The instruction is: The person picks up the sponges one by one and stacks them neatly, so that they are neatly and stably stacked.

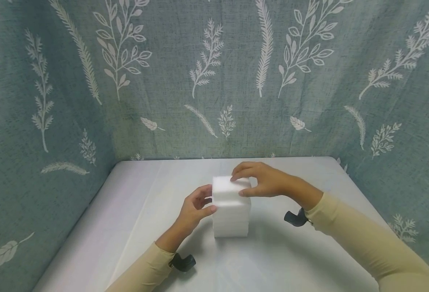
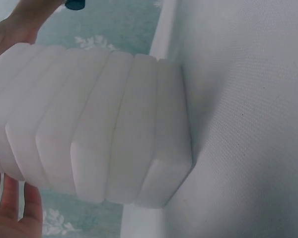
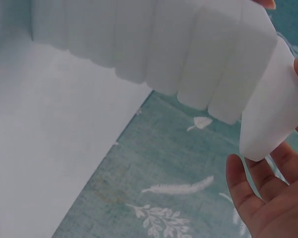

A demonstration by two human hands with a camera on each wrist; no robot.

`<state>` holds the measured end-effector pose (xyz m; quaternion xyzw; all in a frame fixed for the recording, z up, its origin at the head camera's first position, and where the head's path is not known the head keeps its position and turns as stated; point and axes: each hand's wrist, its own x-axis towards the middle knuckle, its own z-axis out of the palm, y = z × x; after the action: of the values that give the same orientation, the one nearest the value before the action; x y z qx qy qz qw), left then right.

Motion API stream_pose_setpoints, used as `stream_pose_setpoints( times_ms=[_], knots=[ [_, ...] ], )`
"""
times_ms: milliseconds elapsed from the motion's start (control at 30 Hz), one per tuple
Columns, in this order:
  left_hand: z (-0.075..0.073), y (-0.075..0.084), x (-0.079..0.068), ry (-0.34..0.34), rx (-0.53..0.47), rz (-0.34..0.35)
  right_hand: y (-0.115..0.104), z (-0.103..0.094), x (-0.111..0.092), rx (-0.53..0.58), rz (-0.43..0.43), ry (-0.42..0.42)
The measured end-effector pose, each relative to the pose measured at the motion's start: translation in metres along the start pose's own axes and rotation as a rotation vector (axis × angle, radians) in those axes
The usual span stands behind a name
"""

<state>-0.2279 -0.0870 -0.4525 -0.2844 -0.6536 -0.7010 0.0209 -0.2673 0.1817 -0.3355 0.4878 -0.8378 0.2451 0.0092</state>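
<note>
A tall stack of white sponge blocks (image 1: 231, 221) with rounded edges stands on the table, its layers showing as separate slabs in the left wrist view. My right hand (image 1: 263, 180) reaches over from the right and holds the top sponge block (image 3: 275, 106) between thumb and fingers. That block sits askew to the ones beneath it in the right wrist view. On the left of the stack is my left hand (image 1: 194, 207), thumb by the near edge and fingertips right at the side. In the left wrist view its fingers (image 2: 32, 206) are fairly straight, their tips partly hidden.
White cloth covers the table (image 1: 163, 182). Green-grey leaf-patterned curtains (image 1: 170, 81) hang behind it and at both sides. A dark wrist camera (image 1: 182, 263) is on the left wrist, another dark camera (image 1: 296, 218) on the right.
</note>
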Motion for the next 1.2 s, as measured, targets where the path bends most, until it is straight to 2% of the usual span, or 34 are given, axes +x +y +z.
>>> stream_pose_setpoints(
  times_ms=[467, 900, 1200],
  knots=[
    [0.002, 0.003, -0.001, 0.013, 0.02, -0.044, -0.009, 0.008, -0.008, 0.013, -0.035, 0.023],
    [0.002, 0.002, -0.001, 0.028, 0.041, -0.072, -0.008, 0.013, -0.009, 0.004, -0.064, 0.025],
    [0.002, 0.002, -0.001, 0.023, 0.038, -0.057, -0.007, 0.013, -0.01, -0.009, -0.048, 0.021]
  ],
)
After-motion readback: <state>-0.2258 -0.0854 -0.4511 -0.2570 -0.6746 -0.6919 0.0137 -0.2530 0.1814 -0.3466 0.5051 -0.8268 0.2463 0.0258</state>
